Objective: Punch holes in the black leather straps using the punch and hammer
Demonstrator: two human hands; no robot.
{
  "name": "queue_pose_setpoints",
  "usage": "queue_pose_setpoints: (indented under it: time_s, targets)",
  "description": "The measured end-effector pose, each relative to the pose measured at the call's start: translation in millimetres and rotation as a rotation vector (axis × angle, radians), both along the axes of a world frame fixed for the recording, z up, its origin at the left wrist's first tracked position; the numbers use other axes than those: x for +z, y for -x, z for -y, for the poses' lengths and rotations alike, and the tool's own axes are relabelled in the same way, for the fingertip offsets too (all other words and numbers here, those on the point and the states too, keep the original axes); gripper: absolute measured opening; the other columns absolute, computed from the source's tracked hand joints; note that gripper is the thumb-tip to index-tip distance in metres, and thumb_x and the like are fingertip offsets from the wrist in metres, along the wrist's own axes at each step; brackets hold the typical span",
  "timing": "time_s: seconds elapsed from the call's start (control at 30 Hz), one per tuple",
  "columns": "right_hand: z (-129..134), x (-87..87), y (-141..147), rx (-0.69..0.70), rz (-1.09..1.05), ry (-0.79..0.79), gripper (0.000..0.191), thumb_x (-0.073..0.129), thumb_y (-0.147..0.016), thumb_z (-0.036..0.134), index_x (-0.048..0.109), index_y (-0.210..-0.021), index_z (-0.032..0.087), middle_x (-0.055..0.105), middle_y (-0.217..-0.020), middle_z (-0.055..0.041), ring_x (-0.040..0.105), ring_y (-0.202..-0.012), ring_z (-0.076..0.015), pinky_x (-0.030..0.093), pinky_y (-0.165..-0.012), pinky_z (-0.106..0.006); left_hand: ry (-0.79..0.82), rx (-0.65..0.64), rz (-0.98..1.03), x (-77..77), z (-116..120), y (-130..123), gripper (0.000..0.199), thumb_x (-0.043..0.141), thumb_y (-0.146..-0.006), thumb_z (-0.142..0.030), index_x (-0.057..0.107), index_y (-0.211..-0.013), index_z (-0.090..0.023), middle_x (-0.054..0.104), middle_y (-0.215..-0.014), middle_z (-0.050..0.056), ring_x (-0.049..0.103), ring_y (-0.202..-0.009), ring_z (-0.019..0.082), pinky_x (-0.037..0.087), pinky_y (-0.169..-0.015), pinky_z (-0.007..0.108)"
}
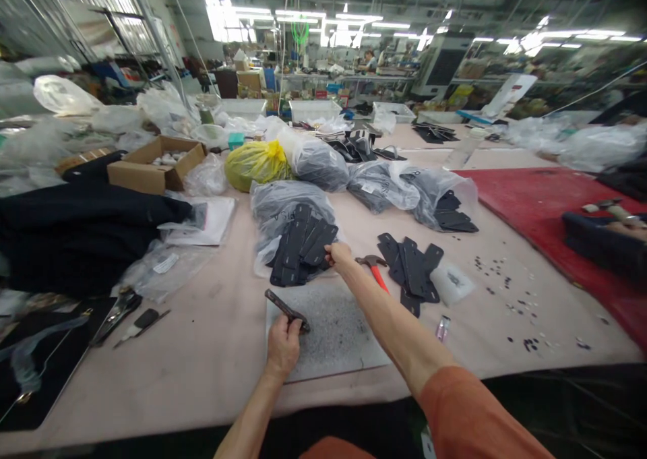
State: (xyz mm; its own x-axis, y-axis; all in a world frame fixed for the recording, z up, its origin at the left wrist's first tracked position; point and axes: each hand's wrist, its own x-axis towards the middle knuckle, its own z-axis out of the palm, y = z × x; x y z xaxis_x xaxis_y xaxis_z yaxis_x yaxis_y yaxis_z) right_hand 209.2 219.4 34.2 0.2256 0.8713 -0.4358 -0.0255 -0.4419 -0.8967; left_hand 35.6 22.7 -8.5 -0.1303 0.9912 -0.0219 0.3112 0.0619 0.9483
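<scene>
My left hand (284, 344) is closed on the lower end of a dark handled tool (283, 305), held tilted over a speckled pale board (344, 331). Farther forward, my right hand (337, 254) pinches the right edge of a black strip (322, 242) on a pile of black strips (289, 253). This pile spills from a clear plastic bag (273, 199). A hammer (377, 274) with a red handle lies right of my right forearm. Beyond it, more black strips (414, 267) are heaped in a loose fan.
A small clear bag (452, 284), a pink cutter (443, 328) and scattered small dark pieces (530, 344) lie to the right. Filled bags, one yellow (257, 165), line the back. Dark cloth (85, 233), scissors (118, 314) and an open carton (134, 174) are left.
</scene>
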Motion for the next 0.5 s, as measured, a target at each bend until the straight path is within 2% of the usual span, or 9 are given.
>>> queue_pose_setpoints:
  time_s: [0.1, 0.17, 0.23, 0.33, 0.4, 0.5]
  targets:
    - [37, 10.9, -10, 0.064, 0.058, -0.023, 0.023, 0.061, -0.083, 0.019, 0.059, -0.105, 0.015, 0.059, -0.07, 0.0026, 0.052, -0.053, -0.0097, 0.044, -0.05, -0.022, 0.017, 0.004, 0.059, -1.1, 1, 0, 0.024, 0.053, -0.081, -0.034, 0.066, -0.086, -0.015, 0.071, -0.078, 0.008, 0.068, -0.072, 0.022, 0.057, -0.069, 0.033]
    - [75, 13.1, -15, 0.117, 0.076, -0.069, 0.031, 0.062, -0.073, 0.012, 0.06, -0.104, 0.017, 0.051, -0.056, 0.0077, 0.043, -0.044, -0.0088, 0.034, -0.044, -0.021, 0.048, 0.025, 0.15, -2.4, 3, 1, 0.025, 0.053, -0.082, -0.036, 0.065, -0.089, -0.015, 0.071, -0.081, 0.008, 0.069, -0.071, 0.021, 0.058, -0.066, 0.033]
    - [118, 8.8, -18, 0.196, 0.12, -0.138, 0.043, 0.062, -0.067, 0.011, 0.061, -0.109, 0.019, 0.05, -0.053, 0.0088, 0.044, -0.047, -0.0101, 0.033, -0.046, -0.021, 0.082, 0.063, 0.256, -3.9, 6, 2, 0.028, 0.053, -0.083, -0.038, 0.064, -0.092, -0.014, 0.071, -0.084, 0.009, 0.069, -0.071, 0.021, 0.058, -0.064, 0.033]
    - [170, -6.2, -15, 0.354, 0.303, -0.247, 0.053, 0.057, -0.069, 0.012, 0.06, -0.121, 0.022, 0.054, -0.057, 0.0067, 0.049, -0.055, -0.0137, 0.037, -0.056, -0.025, 0.097, 0.128, 0.332, -5.4, 6, 7, 0.03, 0.055, -0.083, -0.041, 0.062, -0.092, -0.013, 0.071, -0.084, 0.008, 0.069, -0.073, 0.021, 0.059, -0.065, 0.033]
    - [189, -15.2, -12, 0.405, 0.429, -0.245, 0.056, 0.055, -0.072, 0.013, 0.058, -0.126, 0.023, 0.057, -0.061, 0.0044, 0.052, -0.06, -0.016, 0.039, -0.062, -0.028, 0.078, 0.15, 0.311, -4.7, 2, 10, 0.031, 0.056, -0.083, -0.041, 0.063, -0.092, -0.013, 0.071, -0.083, 0.008, 0.069, -0.073, 0.021, 0.059, -0.068, 0.033]
    - [197, -19.4, -6, 0.473, 0.596, -0.219, 0.05, 0.054, -0.077, 0.019, 0.058, -0.127, 0.023, 0.062, -0.067, -0.0005, 0.057, -0.066, -0.0195, 0.04, -0.068, -0.032, 0.033, 0.123, 0.228, 0.3, -11, 12, 0.03, 0.056, -0.083, -0.04, 0.064, -0.093, -0.013, 0.071, -0.083, 0.008, 0.068, -0.074, 0.019, 0.057, -0.072, 0.033]
